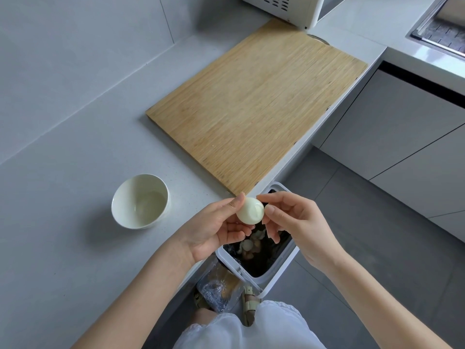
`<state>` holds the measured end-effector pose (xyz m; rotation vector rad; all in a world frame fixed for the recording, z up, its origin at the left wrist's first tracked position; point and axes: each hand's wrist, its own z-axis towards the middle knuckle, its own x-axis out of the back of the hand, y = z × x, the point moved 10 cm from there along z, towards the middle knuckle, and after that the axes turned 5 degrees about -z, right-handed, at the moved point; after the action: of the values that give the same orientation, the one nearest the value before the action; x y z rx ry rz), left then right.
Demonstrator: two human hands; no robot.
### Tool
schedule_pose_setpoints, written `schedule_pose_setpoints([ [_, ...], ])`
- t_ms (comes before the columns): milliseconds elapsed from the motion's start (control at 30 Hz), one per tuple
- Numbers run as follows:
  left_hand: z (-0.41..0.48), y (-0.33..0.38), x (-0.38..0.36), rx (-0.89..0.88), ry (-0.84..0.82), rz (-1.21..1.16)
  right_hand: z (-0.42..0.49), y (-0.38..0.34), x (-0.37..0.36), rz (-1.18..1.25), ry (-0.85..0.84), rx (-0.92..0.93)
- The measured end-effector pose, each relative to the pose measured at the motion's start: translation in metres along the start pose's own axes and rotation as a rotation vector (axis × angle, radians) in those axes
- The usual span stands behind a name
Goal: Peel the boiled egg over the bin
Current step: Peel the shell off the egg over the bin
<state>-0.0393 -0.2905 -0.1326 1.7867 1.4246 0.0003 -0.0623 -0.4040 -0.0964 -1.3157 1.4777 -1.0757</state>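
Smooth white boiled egg [250, 211] hung above white-rimmed, black-lined bin [232, 264], cradled in curled fingers of left hand [216, 230]. Right hand [294, 222] thumb and forefinger pinched egg's right end. Best approach, likely: light grip, roll egg, flick remnants straight down.

1. The left hand [214, 230], the right hand [297, 222] and both forearms [141, 293] are bare.
2. A white garment [251, 328] of thin gathered cloth, with a scalloped lacy hem, covers the lap.
3. Sandals [249, 308] with tan and olive straps are on the feet.
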Motion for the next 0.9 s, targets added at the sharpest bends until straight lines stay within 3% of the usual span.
schedule_pose_setpoints([
  [133, -0.003, -0.003, -0.001, 0.027, -0.016, -0.143, -0.006, -0.008, 0.0, 0.042, 0.059, 0.056],
  [267, -0.005, -0.002, -0.002, 0.014, -0.034, -0.203, -0.011, -0.018, 0.007, -0.163, 0.216, 0.141],
  [900, -0.009, 0.012, 0.003, -0.146, -0.002, -0.085, -0.011, -0.036, -0.011, -0.793, 0.268, 0.216],
])
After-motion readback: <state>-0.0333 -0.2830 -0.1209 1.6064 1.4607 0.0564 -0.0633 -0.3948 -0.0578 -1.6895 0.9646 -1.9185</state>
